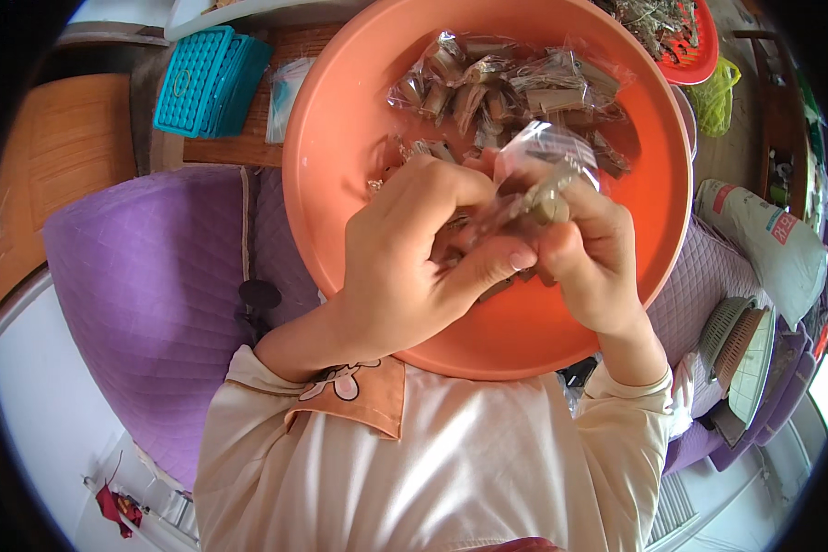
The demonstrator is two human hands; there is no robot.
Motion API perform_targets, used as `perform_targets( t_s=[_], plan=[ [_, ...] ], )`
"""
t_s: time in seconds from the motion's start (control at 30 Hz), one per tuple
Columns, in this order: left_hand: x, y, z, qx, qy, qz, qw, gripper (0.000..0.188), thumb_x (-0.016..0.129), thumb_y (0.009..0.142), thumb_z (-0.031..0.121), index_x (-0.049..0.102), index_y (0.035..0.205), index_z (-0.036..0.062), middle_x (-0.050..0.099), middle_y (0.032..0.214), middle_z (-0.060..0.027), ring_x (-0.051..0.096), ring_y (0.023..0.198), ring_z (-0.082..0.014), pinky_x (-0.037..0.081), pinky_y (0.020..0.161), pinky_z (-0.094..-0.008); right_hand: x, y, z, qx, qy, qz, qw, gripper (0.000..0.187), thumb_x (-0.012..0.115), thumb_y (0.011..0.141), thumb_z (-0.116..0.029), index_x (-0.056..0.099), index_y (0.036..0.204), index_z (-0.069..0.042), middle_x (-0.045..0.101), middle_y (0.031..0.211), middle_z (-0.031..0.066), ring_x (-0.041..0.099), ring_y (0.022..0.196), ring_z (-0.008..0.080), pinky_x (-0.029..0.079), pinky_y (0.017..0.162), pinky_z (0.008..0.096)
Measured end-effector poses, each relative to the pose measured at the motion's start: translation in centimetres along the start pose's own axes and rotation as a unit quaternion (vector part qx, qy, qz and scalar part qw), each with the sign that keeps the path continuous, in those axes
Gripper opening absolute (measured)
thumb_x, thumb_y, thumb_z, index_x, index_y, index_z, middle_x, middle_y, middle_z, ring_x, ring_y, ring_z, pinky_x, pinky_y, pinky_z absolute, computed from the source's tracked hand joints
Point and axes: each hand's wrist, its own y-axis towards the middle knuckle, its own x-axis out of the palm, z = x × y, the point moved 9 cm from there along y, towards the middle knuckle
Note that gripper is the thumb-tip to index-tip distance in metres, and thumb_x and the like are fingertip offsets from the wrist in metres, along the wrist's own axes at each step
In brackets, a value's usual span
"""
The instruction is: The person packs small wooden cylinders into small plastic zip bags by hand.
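The basin is orange; the wrapped pieces are tan-brown under clear film. Trays are teal, the quilted cover purple, the basket red, the shirt cream with 1 white-printed orange flap.

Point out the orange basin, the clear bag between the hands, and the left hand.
Orange basin (334, 138): head view, bare inner wall, left side.
Clear bag (548, 145): head view, its upper part.
Left hand (400, 244): head view, its back, thumb side.
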Motion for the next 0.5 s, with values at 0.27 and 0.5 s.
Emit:
perform_targets(
  t_s=[0.27, 0.5],
  plan=[
    [-0.9, 0.9, 4.2, 0.201, 0.199, 0.037, 0.958, 0.025, 0.067, 0.072, 0.014, 0.063, 0.095, 0.0028, 0.051, 0.110, -0.0138, 0.052, 0.055, -0.0088, 0.043, 0.048, -0.0202, -0.4, -0.3, -0.1, -0.027, -0.147, 0.047, 0.988, 0.046, 0.049, 0.086, -0.027, 0.041, 0.120, 0.004, 0.059, 0.080, 0.0068, 0.056, 0.073, 0.0083, 0.046, 0.064, 0.0207],
    [-0.2, 0.9, 3.1, 0.164, 0.214, -0.030, 0.962, 0.031, 0.071, 0.062, 0.008, 0.064, 0.091, 0.0065, 0.053, 0.107, -0.0122, 0.055, 0.061, -0.0116, 0.046, 0.054, -0.0231, -0.7, -0.3, 0.2, -0.004, -0.122, 0.061, 0.991, 0.048, 0.055, 0.083, -0.021, 0.040, 0.120, 0.005, 0.059, 0.099, 0.0111, 0.057, 0.085, 0.0125, 0.046, 0.075, 0.0231]
  ],
)
